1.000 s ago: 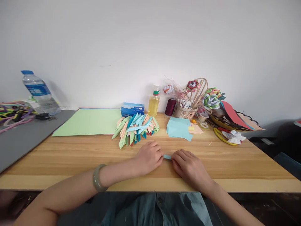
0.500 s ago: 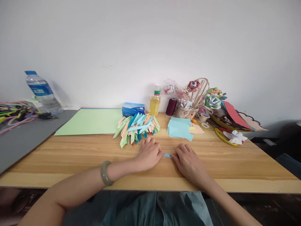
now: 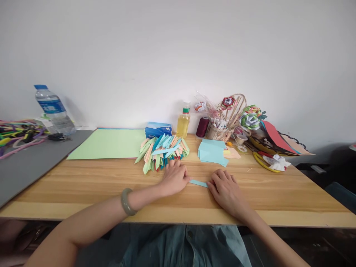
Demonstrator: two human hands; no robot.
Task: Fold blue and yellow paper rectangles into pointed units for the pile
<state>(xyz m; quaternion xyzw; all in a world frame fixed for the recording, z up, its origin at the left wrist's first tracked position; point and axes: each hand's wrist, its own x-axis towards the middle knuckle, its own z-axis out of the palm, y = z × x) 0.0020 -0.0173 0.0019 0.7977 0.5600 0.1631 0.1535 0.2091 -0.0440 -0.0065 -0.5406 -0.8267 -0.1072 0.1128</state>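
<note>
A narrow light blue paper strip (image 3: 198, 183) lies flat on the wooden table, stretched between my two hands. My left hand (image 3: 175, 178) pinches its left end, fingers bent. At the right end my right hand (image 3: 224, 189) presses with its fingers curled over the strip. Just beyond my left hand is a pile of folded paper pieces (image 3: 164, 150) in green, peach and blue. Light blue paper sheets (image 3: 213, 151) lie stacked beyond my right hand.
Behind the pile stand a tissue pack (image 3: 158, 129), a bottle of yellow liquid (image 3: 183, 124) and a dark red thread spool (image 3: 202, 127). Green paper (image 3: 108, 144) lies left. A basket (image 3: 217, 132) holds sticks and paper flowers. A water bottle (image 3: 55, 111) leans far left.
My hands have moved a little apart, my right hand slightly to the right, and more of the blue strip shows between them. The view has shifted slightly.
</note>
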